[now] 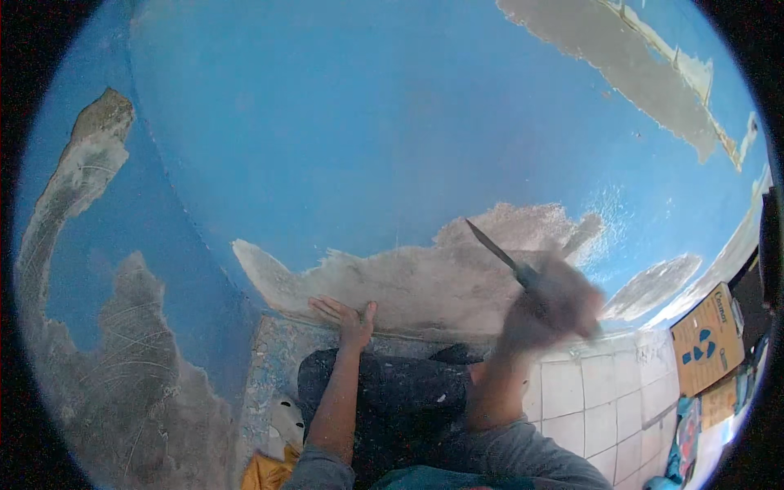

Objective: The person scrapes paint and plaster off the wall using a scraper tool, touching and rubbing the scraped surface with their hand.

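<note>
A blue-painted wall point(380, 135) fills most of the view, with a grey bare plaster patch point(422, 285) along its lower part. My left hand point(349, 321) lies against this patch near its lower edge, fingers spread, holding nothing. My right hand point(554, 300), blurred, grips a thin, dark, pointed tool point(490, 244), perhaps a knife or scraper blade; its exact kind is unclear. The tool's tip points up and left in front of the patch. Rough paler plaster point(508, 223) shows above and behind the right hand.
Scratched grey plaster point(138, 343) covers part of the left wall. White floor tiles point(566, 392) lie at lower right, beside a printed cardboard box point(707, 343). A yellow cloth or bag point(266, 471) is at lower left. Another bare strip point(637, 67) crosses the wall at upper right.
</note>
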A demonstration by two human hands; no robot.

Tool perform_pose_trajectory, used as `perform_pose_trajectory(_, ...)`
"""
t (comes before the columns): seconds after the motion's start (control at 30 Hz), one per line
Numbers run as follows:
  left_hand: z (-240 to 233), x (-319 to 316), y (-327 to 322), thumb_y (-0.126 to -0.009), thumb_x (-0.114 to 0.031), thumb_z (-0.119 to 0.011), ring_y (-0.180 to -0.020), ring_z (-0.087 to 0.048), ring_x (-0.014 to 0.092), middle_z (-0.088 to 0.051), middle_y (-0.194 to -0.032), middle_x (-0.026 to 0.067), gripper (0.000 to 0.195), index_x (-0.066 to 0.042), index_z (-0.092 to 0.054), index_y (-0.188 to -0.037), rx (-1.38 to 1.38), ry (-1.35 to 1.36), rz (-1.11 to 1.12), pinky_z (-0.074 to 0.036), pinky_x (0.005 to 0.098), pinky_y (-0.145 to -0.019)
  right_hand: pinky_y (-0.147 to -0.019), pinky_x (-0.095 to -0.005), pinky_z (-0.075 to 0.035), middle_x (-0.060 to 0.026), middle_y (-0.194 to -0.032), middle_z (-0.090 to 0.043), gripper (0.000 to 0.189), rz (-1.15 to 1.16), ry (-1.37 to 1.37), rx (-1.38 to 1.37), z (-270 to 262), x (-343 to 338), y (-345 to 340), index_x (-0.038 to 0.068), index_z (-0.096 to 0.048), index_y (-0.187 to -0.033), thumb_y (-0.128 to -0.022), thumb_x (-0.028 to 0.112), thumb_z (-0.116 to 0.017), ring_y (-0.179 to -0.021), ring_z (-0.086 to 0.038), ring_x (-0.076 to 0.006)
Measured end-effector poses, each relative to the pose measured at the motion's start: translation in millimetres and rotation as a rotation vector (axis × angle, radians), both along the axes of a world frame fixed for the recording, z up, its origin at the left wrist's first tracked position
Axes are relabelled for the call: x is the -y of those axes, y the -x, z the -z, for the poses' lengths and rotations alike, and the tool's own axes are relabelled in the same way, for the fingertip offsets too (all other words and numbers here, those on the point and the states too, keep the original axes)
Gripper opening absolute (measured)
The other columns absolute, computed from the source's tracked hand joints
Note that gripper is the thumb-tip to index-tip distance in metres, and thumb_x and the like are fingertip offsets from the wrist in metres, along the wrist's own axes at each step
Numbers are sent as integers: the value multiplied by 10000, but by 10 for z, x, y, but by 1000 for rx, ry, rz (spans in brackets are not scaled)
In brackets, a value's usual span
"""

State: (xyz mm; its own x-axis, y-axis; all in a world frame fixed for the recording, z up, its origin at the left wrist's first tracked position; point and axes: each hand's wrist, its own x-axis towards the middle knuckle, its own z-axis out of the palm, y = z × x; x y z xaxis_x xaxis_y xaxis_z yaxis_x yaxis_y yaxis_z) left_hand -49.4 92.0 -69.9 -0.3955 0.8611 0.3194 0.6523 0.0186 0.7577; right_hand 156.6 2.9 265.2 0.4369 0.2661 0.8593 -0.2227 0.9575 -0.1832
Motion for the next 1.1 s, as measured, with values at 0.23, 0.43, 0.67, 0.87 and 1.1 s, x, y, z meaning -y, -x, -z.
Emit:
perform_pose_trajectory(0.23,-130,164,-82,-749,-707,-529,-1289,323,432,358,-1377,283,1263,49,301,-1327,153,-79,64,63,644,-1020,-631,-303,-396,26,-503,-311,348,-51,-126,-1,-14,49,31,133,-318,-626,-965,199,-364,-389,-256,-91)
perform_pose_trajectory(0.43,112,105,52,-730,-700,-562,-1294,297,452,347,-1382,281,1288,51,296,-1329,-95,6,-24,6,646,-1032,-859,-383,-445,29,-484,-297,341,-174,178,-169,426,-53,87,143,-343,-630,-964,213,-358,-420,-275,-88)
perform_pose_trajectory(0.67,200,-16,78,-720,-723,-548,-1294,294,454,327,-1390,289,1299,61,291,-1327,-59,86,-8,21,656,-1023,-863,-366,-433,32,-469,-239,386,-33,68,-15,160,-59,75,142,-272,-579,-946,195,-382,-404,-222,-84)
perform_pose_trajectory(0.87,48,61,-41,-702,-742,-548,-1310,292,421,349,-1391,263,1314,54,286,-1334,-12,109,-17,14,632,-1041,-797,-378,-418,29,-481,-226,381,19,227,-8,196,-20,119,142,-262,-582,-943,170,-382,-419,-214,-80)
perform_pose_trajectory(1.1,-65,173,-148,-699,-742,-550,-1306,306,411,336,-1400,261,1310,20,301,-1339,62,72,25,54,632,-1034,-715,-315,-379,47,-513,-270,372,201,536,-37,702,-213,186,144,-271,-596,-950,174,-382,-440,-257,-87)
